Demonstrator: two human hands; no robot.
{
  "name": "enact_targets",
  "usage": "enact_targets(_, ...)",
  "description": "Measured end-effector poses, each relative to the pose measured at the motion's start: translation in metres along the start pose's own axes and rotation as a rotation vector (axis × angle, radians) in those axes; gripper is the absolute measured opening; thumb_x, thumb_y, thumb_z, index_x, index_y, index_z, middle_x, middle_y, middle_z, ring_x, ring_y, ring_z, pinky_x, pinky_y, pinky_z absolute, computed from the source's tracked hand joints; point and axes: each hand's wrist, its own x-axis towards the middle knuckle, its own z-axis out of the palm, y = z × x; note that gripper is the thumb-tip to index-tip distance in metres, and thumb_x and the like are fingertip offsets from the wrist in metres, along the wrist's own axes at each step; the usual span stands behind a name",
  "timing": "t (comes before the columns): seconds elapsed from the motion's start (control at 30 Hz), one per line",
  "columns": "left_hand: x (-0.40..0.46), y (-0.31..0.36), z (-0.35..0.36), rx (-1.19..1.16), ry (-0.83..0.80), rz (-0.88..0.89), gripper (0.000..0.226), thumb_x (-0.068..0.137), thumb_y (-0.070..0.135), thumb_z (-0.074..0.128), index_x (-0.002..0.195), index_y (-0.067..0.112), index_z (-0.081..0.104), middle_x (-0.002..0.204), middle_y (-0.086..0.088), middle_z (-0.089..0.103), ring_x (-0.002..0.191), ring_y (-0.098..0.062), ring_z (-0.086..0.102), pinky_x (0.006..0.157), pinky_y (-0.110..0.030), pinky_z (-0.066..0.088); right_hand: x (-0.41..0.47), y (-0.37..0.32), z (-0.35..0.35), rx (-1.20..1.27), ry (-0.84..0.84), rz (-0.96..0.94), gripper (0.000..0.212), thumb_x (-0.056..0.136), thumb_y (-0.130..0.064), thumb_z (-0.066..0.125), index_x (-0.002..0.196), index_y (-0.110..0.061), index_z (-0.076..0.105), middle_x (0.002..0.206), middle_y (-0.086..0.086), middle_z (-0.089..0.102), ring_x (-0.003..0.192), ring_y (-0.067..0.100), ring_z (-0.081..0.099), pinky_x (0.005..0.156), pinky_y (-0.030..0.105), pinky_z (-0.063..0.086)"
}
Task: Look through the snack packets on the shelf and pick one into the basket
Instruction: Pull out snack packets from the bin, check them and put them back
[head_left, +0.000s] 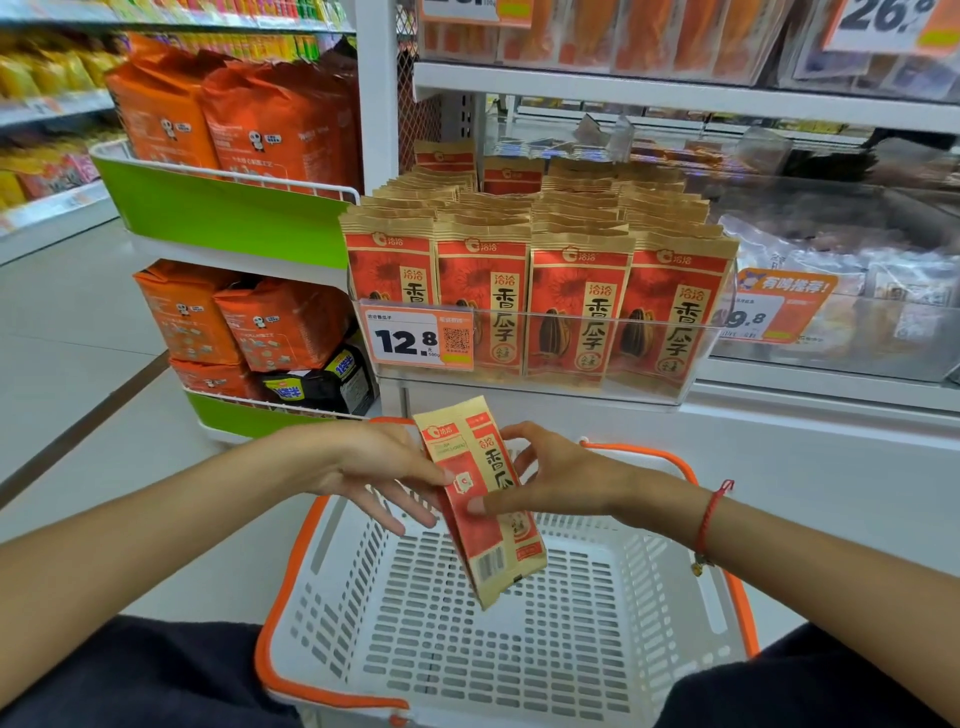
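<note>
Red-and-gold snack packet (480, 499) held between both hands, tilted, top edge toward the shelf, lower end with barcode hanging over the basket's far half, not touching the mesh floor. Left hand (371, 470) at the packet's left edge: thumb tip pressed on the front face, remaining fingers straight and spread below, pointing down toward the basket; whether those fingers back the packet cannot be told. Right hand (553, 480) at the right edge: thumb on the front face near mid-length, fingers curled round behind the upper part, pinching the packet. Red cord bracelet (709, 519) on the right wrist. White plastic basket (332, 587) with orange rim and handles below the hands, slotted floor showing, nothing seen lying inside. Clear acrylic bin (545, 384) on the shelf edge beyond, packed with upright rows of matching red-and-gold packets (576, 306). Price tag (418, 338) reading 12.8 clipped at the bin's front left corner. Orange bags (234, 119) in a green-fronted wire rack (218, 213) to the left, more on its lower tier. Second orange tag (769, 306) on the neighbouring bin at right, contents blurred.
</note>
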Motion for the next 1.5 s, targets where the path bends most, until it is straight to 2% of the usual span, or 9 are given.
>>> enact_targets(0.17,0.007,0.008,0.019,0.165,0.115,0.212,0.013,0.095,0.033,0.06,0.104,0.026,0.066,0.089,0.007,0.071,0.079,-0.005,0.069,0.066,-0.022,0.057,0.005,0.005,-0.004,0.018,-0.001,-0.015,0.078,0.079,-0.034,0.078,0.141,-0.027,0.032,0.097,-0.01,0.054,0.085,0.001,0.058,0.071,0.014,0.045)
enact_targets(0.27,0.002,0.01,0.015,0.228,0.076,0.281,0.008,0.091,0.032,0.066,0.099,0.031,0.065,0.099,0.007,0.072,0.092,-0.005,0.068,0.071,-0.021,0.057,0.004,0.003,-0.022,-0.007,-0.055,-0.039,0.077,0.076,-0.025,0.082,0.138,-0.035,0.037,0.116,0.001,0.053,0.102,0.009,0.059,0.09,0.023,0.048)
enact_targets(0.43,0.002,0.008,-0.004,0.263,0.023,0.26,0.053,0.091,0.025,0.068,0.139,0.02,0.047,0.124,0.01,0.064,0.101,0.0,0.063,0.075,-0.019,0.057,-0.001,0.013,-0.051,0.142,-0.297,-0.034,0.07,0.068,-0.009,0.076,0.129,-0.034,0.052,0.126,0.005,0.056,0.111,0.016,0.062,0.092,0.029,0.05)
enact_targets(0.6,0.001,0.005,-0.011,0.083,0.124,0.45,0.046,0.086,0.034,0.069,0.13,0.032,0.055,0.12,0.017,0.065,0.11,0.0,0.062,0.087,-0.025,0.055,-0.003,0.012,-0.059,0.399,-0.463,-0.085,0.083,0.064,-0.014,0.072,0.14,-0.005,0.041,0.141,0.02,0.05,0.121,0.028,0.052,0.111,0.047,0.036)
enact_targets(0.73,-0.005,0.01,-0.008,-0.032,0.164,0.626,0.034,0.081,0.03,0.071,0.115,0.029,0.067,0.113,0.018,0.07,0.105,-0.002,0.066,0.089,-0.026,0.054,-0.007,0.006,-0.064,0.456,-0.482,-0.169,0.097,0.061,-0.03,0.086,0.143,-0.008,0.041,0.146,0.025,0.042,0.126,0.035,0.046,0.114,0.051,0.03)
enact_targets(0.83,-0.007,0.013,-0.006,-0.111,0.175,0.7,0.04,0.078,0.031,0.07,0.117,0.026,0.064,0.112,0.009,0.072,0.105,-0.007,0.067,0.088,-0.024,0.055,-0.014,0.003,-0.069,0.512,-0.448,-0.215,0.083,0.059,-0.041,0.088,0.131,-0.016,0.056,0.134,0.017,0.055,0.12,0.031,0.051,0.11,0.046,0.036)
enact_targets(1.03,-0.019,0.025,-0.008,-0.284,0.267,0.844,0.035,0.085,0.019,0.066,0.12,0.016,0.059,0.113,-0.006,0.072,0.105,-0.015,0.068,0.08,-0.025,0.057,-0.04,-0.02,-0.079,0.55,-0.207,-0.307,0.086,0.073,-0.048,0.077,0.139,-0.003,0.045,0.131,0.023,0.057,0.115,0.035,0.059,0.1,0.043,0.049)
enact_targets(1.23,-0.047,0.059,-0.02,-0.339,0.442,1.057,0.02,0.078,0.026,0.073,0.095,0.024,0.064,0.1,0.001,0.074,0.102,-0.016,0.069,0.084,-0.032,0.057,-0.082,-0.074,-0.094,0.154,0.304,-0.553,0.032,0.085,-0.041,0.051,0.105,-0.023,0.069,0.087,-0.012,0.074,0.082,0.006,0.071,0.065,0.016,0.054)
enact_targets(1.5,-0.065,0.118,-0.059,-0.462,0.702,1.223,0.016,0.088,0.009,0.067,0.098,0.018,0.059,0.095,0.002,0.071,0.089,-0.007,0.069,0.074,-0.023,0.056,-0.058,-0.131,-0.142,-0.169,0.674,-0.771,0.041,0.084,-0.036,0.072,0.121,-0.021,0.063,0.109,-0.006,0.068,0.1,0.01,0.064,0.089,0.025,0.051)
